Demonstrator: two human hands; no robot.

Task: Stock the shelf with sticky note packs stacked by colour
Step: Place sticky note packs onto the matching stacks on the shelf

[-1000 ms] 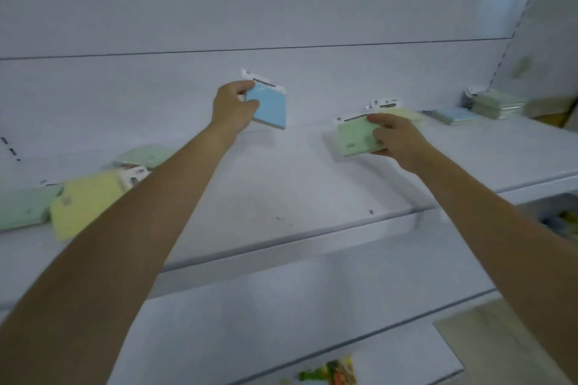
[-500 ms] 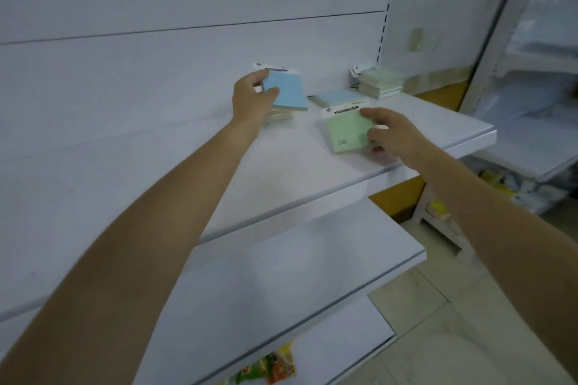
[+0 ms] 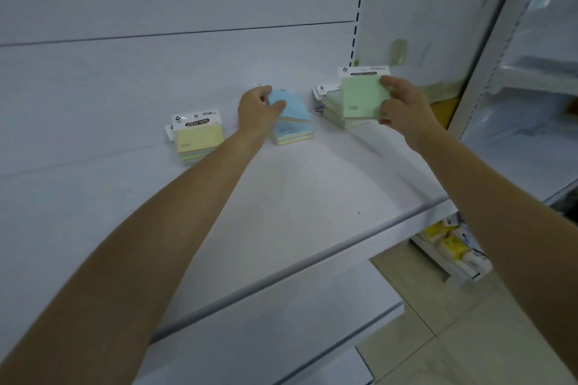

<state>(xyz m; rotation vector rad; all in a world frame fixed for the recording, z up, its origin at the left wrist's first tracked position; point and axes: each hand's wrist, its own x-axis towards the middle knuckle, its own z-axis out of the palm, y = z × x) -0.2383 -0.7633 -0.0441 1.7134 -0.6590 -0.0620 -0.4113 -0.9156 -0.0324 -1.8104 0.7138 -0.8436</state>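
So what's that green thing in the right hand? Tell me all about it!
It is a pale green sticky note pack, square and flat, with a white header card and dark label strip on top. The right hand pinches its right edge, holding it tilted over the green stack at the back of the white shelf.

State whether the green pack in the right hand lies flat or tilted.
Tilted: right hand holds the green pack raised over the green stack.
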